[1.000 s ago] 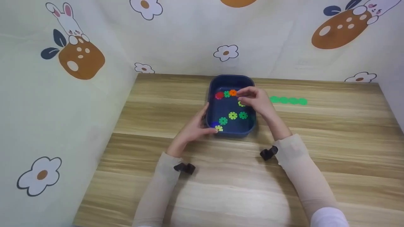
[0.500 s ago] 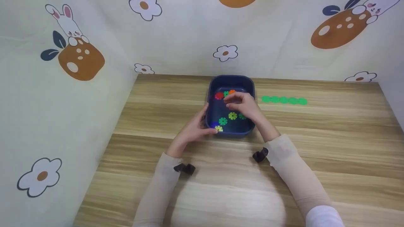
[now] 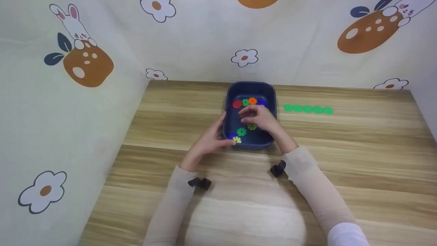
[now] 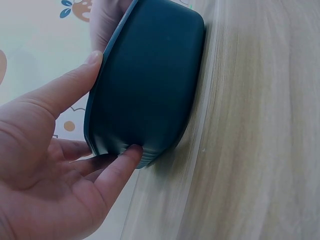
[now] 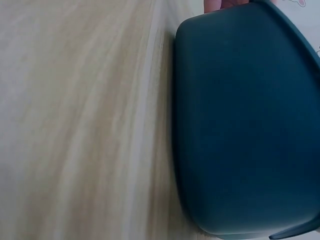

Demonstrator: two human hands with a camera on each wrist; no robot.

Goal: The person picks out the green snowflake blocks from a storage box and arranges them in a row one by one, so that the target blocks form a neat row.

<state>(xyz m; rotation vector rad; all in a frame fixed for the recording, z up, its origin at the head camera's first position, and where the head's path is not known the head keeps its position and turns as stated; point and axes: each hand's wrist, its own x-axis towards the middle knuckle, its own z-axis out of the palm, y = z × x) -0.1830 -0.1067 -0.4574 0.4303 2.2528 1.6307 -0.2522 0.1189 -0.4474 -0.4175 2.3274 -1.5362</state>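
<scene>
A dark blue rectangular bin stands on the table with several coloured plastic snowflake discs lying in it. My left hand holds the bin's near left corner; in the left wrist view the thumb is at the rim and the fingers lie against the bin's wall. Over the middle of the bin is my right hand, fingers bent and thumb apart from them, with nothing seen between. Beyond it lie a red disc, an orange disc and a blue disc. A green disc lies nearer me.
To the right of the bin, a row of joined green discs lies on the wooden table. Patterned cloth hangs behind and along the left side. Small black wrist cameras sit on both sleeves.
My right hand has moved left and toward me over the bin, uncovering the blue disc and the left end of the green row. My left hand keeps its place on the bin.
</scene>
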